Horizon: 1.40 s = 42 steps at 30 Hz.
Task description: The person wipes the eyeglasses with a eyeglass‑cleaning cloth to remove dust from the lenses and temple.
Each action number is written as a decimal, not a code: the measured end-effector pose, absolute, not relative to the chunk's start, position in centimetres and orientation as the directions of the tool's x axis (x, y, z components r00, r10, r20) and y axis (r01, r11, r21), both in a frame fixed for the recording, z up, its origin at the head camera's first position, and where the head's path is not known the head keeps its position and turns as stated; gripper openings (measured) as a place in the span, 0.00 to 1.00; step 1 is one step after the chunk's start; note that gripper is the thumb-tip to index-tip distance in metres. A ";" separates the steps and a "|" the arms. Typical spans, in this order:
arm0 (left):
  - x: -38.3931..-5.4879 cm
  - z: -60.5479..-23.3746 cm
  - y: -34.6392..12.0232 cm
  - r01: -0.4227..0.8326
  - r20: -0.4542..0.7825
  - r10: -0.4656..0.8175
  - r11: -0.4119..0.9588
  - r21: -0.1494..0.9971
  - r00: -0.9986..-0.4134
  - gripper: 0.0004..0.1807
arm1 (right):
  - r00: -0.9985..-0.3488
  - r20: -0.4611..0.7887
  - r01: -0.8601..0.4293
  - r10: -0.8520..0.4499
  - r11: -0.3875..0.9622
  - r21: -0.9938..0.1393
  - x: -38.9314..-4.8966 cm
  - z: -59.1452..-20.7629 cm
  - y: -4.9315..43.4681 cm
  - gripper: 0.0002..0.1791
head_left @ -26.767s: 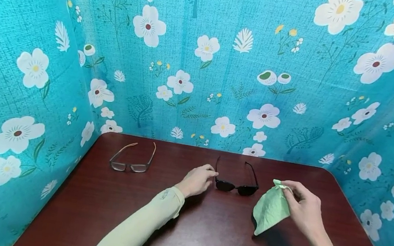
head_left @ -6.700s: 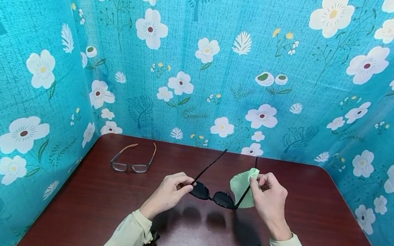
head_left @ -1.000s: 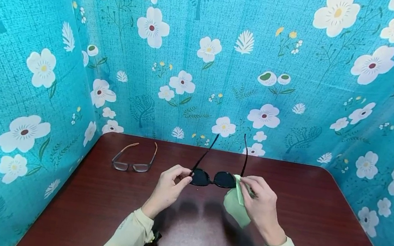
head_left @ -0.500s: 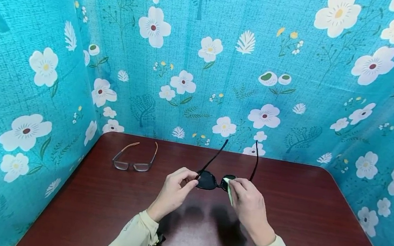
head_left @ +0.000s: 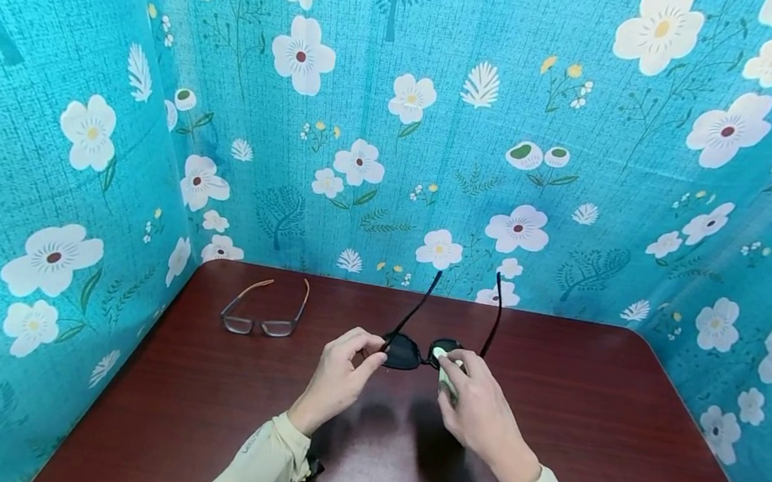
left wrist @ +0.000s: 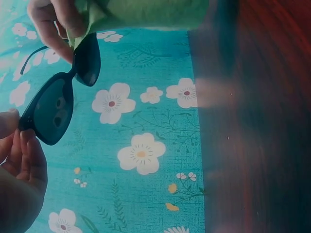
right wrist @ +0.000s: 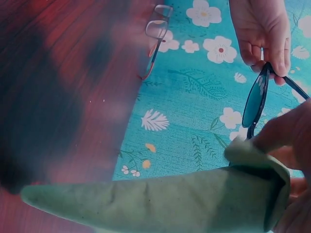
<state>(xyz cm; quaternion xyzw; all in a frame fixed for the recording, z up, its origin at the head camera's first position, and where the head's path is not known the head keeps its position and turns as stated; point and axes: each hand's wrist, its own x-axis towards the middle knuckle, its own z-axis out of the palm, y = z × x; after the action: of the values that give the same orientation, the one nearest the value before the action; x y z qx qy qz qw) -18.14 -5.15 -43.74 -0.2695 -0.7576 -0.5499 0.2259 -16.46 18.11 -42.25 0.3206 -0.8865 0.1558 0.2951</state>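
Observation:
A pair of black sunglasses [head_left: 403,352] is held up above the table, its temples spread and pointing away. My left hand [head_left: 337,378] pinches the frame at its left hinge between thumb and fingers; the left wrist view shows this grip on the sunglasses [left wrist: 51,109] too. At the right lens, my right hand [head_left: 484,411] pinches a light green cloth [head_left: 448,381] against the lens, covering part of it. In the right wrist view the cloth [right wrist: 160,201] hangs folded from the fingers and hides much of that lens.
Eyeglasses [head_left: 259,327] with a dark front and brownish temples lie unfolded on the dark red table [head_left: 187,394], back left. A blue floral curtain [head_left: 404,112] surrounds the table at the back and sides.
The right hand has moved left with the cloth, from the sunglasses' right edge onto the right lens. Over the longer span, the sunglasses were lifted off the table by the left hand.

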 end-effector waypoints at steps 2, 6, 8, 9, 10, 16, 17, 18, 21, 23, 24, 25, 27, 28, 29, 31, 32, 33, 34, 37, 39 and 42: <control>-18.2 -43.8 -5.1 0.663 0.646 0.155 0.248 0.707 -0.747 0.03 | -0.617 0.619 -0.667 -0.486 0.741 -0.082 -16.5 -42.3 18.2 0.21; -18.3 -44.0 -5.1 0.677 0.664 0.146 0.251 0.692 -0.733 0.03 | -0.583 0.647 -0.682 -0.492 0.729 -0.059 -16.6 -42.4 18.3 0.21; -18.3 -44.0 -5.1 0.680 0.668 0.145 0.257 0.687 -0.730 0.03 | -0.566 0.662 -0.690 -0.491 0.722 -0.055 -16.7 -42.5 18.4 0.20; -18.3 -44.1 -5.1 0.681 0.670 0.145 0.261 0.684 -0.728 0.04 | -0.559 0.671 -0.693 -0.487 0.718 -0.055 -16.7 -42.6 18.5 0.19; -18.3 -44.1 -5.1 0.682 0.671 0.145 0.266 0.681 -0.727 0.04 | -0.551 0.679 -0.698 -0.485 0.714 -0.055 -16.8 -42.6 18.5 0.18; -18.6 -44.4 -5.1 0.706 0.695 0.157 0.293 0.645 -0.701 0.04 | -0.512 0.712 -0.716 -0.480 0.697 -0.044 -16.9 -42.7 18.5 0.14; -18.6 -44.4 -5.1 0.710 0.699 0.161 0.295 0.639 -0.696 0.04 | -0.508 0.713 -0.717 -0.482 0.695 -0.041 -16.9 -42.8 18.5 0.14; -18.6 -44.4 -5.1 0.714 0.702 0.165 0.295 0.635 -0.693 0.04 | -0.514 0.708 -0.717 -0.485 0.696 -0.045 -16.8 -42.8 18.4 0.15; -18.4 -44.4 -4.9 0.722 0.709 0.172 0.295 0.626 -0.684 0.05 | -0.527 0.694 -0.713 -0.490 0.699 -0.048 -16.6 -42.9 18.3 0.18; -18.4 -44.3 -4.9 0.725 0.709 0.179 0.296 0.623 -0.682 0.05 | -0.524 0.696 -0.712 -0.491 0.701 -0.042 -16.6 -42.9 18.2 0.19; -18.3 -44.4 -4.8 0.724 0.708 0.181 0.295 0.623 -0.683 0.05 | -0.523 0.697 -0.711 -0.491 0.702 -0.040 -16.5 -42.8 18.1 0.19; -18.3 -44.4 -4.8 0.724 0.708 0.180 0.295 0.623 -0.683 0.05 | -0.516 0.702 -0.712 -0.490 0.702 -0.033 -16.6 -42.9 18.1 0.20; -18.3 -44.4 -4.8 0.723 0.706 0.182 0.298 0.624 -0.684 0.05 | -0.510 0.707 -0.706 -0.490 0.708 -0.018 -16.6 -42.9 18.0 0.21; -18.3 -44.4 -4.9 0.727 0.709 0.187 0.295 0.620 -0.680 0.04 | -0.516 0.702 -0.701 -0.491 0.713 -0.016 -16.6 -42.8 18.0 0.21; -18.3 -44.5 -4.9 0.730 0.711 0.189 0.296 0.616 -0.677 0.05 | -0.526 0.693 -0.692 -0.492 0.721 -0.014 -16.5 -42.8 18.0 0.22; -18.4 -44.5 -4.9 0.737 0.719 0.191 0.295 0.608 -0.669 0.05 | -0.549 0.677 -0.675 -0.491 0.738 -0.011 -16.5 -42.8 18.0 0.22; -18.4 -44.6 -4.9 0.740 0.722 0.192 0.296 0.604 -0.665 0.05 | -0.559 0.669 -0.666 -0.490 0.746 -0.011 -16.4 -42.8 18.0 0.22; -18.4 -44.6 -4.9 0.742 0.724 0.192 0.293 0.602 -0.663 0.05 | -0.569 0.663 -0.659 -0.488 0.752 -0.012 -16.4 -42.8 17.9 0.22; -18.4 -44.6 -4.8 0.745 0.726 0.190 0.289 0.602 -0.661 0.05 | -0.573 0.660 -0.653 -0.486 0.757 -0.010 -16.4 -42.8 17.9 0.21; -18.5 -44.6 -4.8 0.753 0.737 0.182 0.278 0.597 -0.651 0.05 | -0.585 0.659 -0.640 -0.473 0.768 -0.016 -16.4 -42.8 18.0 0.20; -18.5 -44.6 -4.8 0.756 0.742 0.175 0.271 0.596 -0.648 0.05 | -0.592 0.658 -0.632 -0.465 0.775 -0.021 -16.4 -42.8 18.1 0.20; -18.5 -44.5 -4.8 0.759 0.746 0.170 0.267 0.593 -0.643 0.05 | -0.602 0.654 -0.622 -0.458 0.782 -0.026 -16.5 -42.8 18.3 0.20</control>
<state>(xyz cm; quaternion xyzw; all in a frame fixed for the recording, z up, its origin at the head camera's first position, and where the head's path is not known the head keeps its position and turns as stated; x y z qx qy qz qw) -18.51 -4.78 -44.50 -0.3125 -0.7436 -0.5184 0.2840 -16.47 18.29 -42.80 0.3047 -0.8861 0.1264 0.3257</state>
